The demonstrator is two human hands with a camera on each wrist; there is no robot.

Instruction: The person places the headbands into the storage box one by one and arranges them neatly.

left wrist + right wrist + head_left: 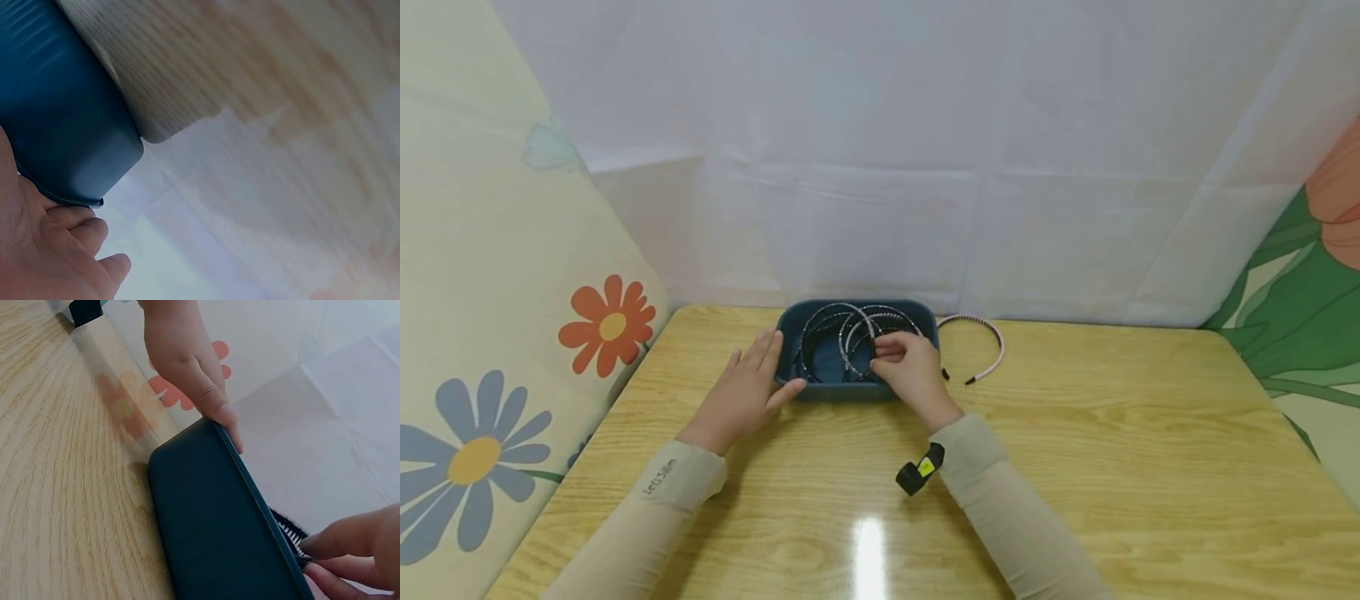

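A dark blue plastic basket (842,390) stands at the back of the table with several thin headbands (817,315) inside, some black and speckled. My left hand (741,396) rests on the basket's left end, thumb at the front rim and fingers along the side. In the left wrist view its fingertips touch the rim of the basket (75,125). Over the basket's right part, my right hand (912,367) pinches a headband between thumb and fingers. The right wrist view shows this dark, toothed headband (289,532) at the fingertips, just above the rim.
A pink headband (1001,346) with black tips lies on the wooden table (1120,433) beside the basket's right end. White cloth (865,225) hangs right behind the basket. A black strap with a yellow tag (919,470) is at the right sleeve.
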